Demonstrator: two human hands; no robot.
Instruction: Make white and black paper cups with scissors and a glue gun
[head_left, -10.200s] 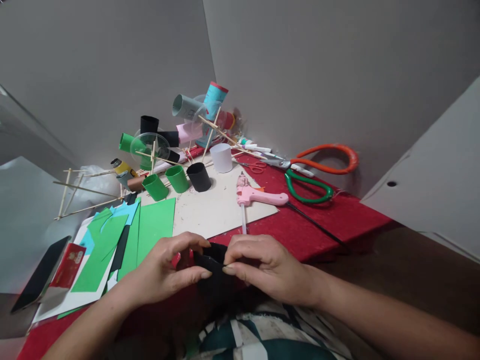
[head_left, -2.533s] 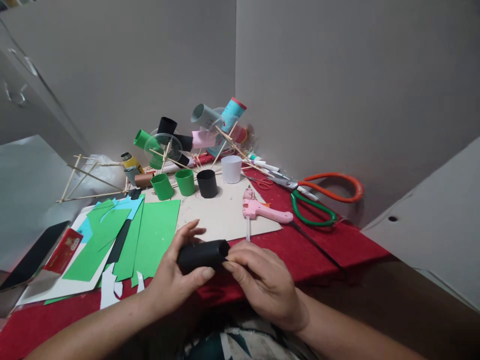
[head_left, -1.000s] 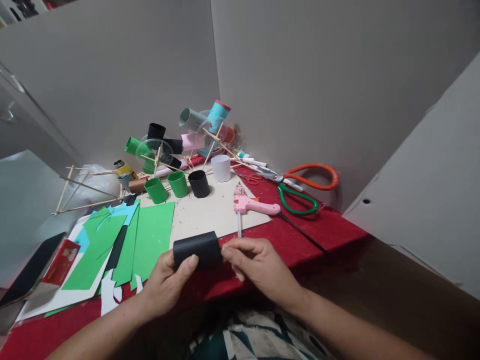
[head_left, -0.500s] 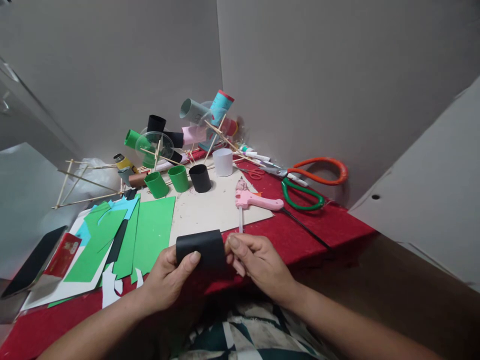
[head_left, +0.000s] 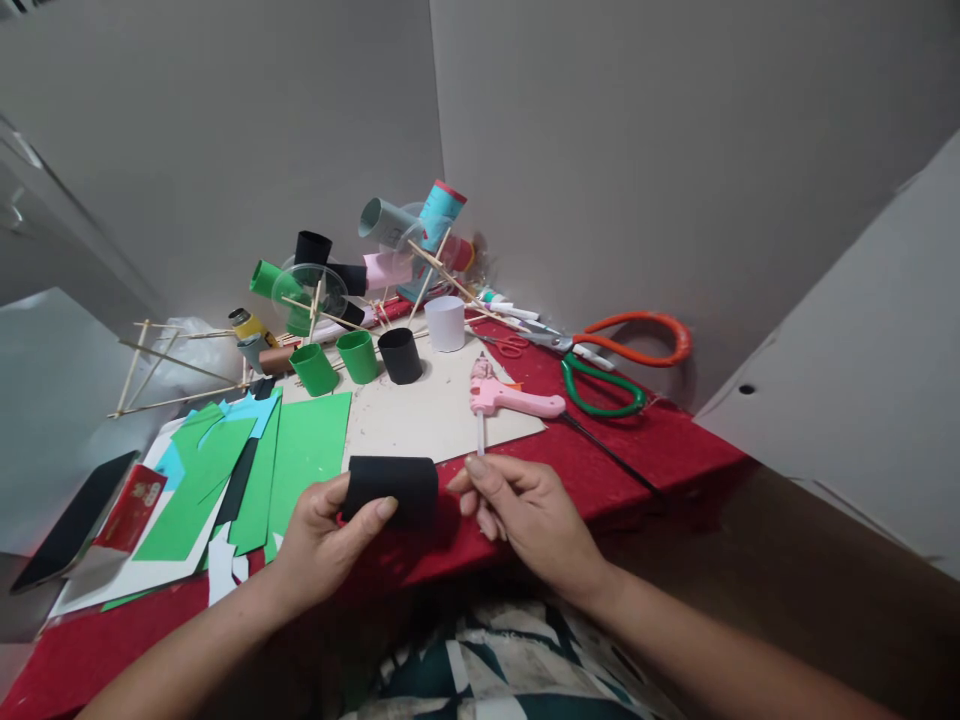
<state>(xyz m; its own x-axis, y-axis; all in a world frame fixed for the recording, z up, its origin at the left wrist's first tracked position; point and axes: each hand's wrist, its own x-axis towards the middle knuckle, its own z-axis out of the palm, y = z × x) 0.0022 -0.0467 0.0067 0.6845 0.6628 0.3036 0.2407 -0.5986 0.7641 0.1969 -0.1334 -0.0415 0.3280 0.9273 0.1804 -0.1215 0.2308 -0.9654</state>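
Note:
A rolled black paper tube (head_left: 394, 487) lies sideways in my left hand (head_left: 322, 540), the thumb across its front and the other fingers behind it. Just right of the tube's end, my right hand (head_left: 529, 520) is apart from it, thumb near the index finger and the other fingers curled; I see nothing between them. A pink glue gun (head_left: 517, 400) lies beyond my right hand. Two green paper rings (head_left: 314, 370) and a black ring (head_left: 400, 356) stand behind the tube on a pale board (head_left: 442, 420).
Green sheets (head_left: 307, 440) and paper scraps cover the left of the red cloth (head_left: 675, 450). Large scissors (head_left: 604, 390) lie at right. Stick frames with plastic discs (head_left: 311, 295) and paper tubes stand at the back.
My right hand has come away from the tube's right end, its fingers loosening slightly. The tube has shifted slightly left in my left hand.

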